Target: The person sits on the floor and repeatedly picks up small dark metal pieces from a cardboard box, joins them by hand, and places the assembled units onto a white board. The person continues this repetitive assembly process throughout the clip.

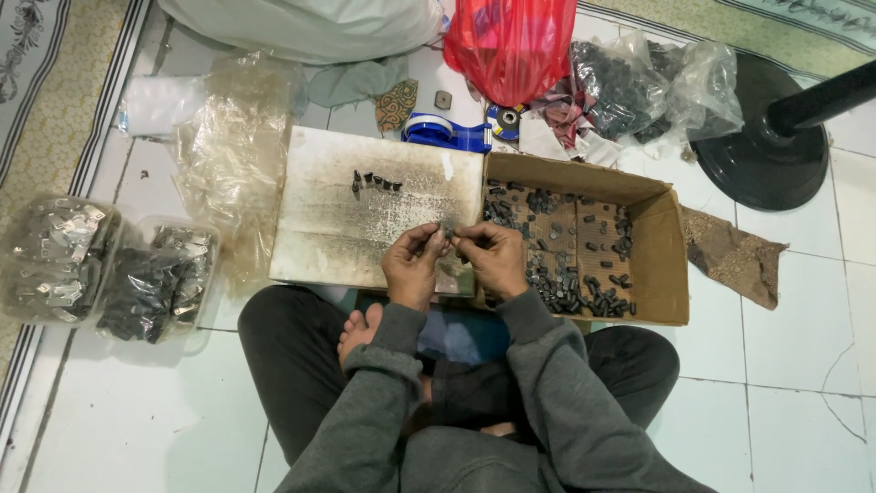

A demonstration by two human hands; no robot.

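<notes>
My left hand (412, 263) and my right hand (493, 257) meet over the near edge of a worn white board (347, 219). Their fingertips pinch a small dark part (448, 228) between them. A short row of small dark parts (374, 182) lies on the board's far side. To the right sits an open cardboard box (671, 265) holding several small black parts (561, 283). I sit cross-legged on the tiled floor, in grey sleeves.
Clear bags of metal pieces (59, 256) and dark pieces (151, 288) lie at the left. Crumpled clear plastic (233, 146), a blue tape dispenser (447, 132), a red bag (511, 41), bags of dark parts (630, 87) and a black stand base (762, 146) sit beyond.
</notes>
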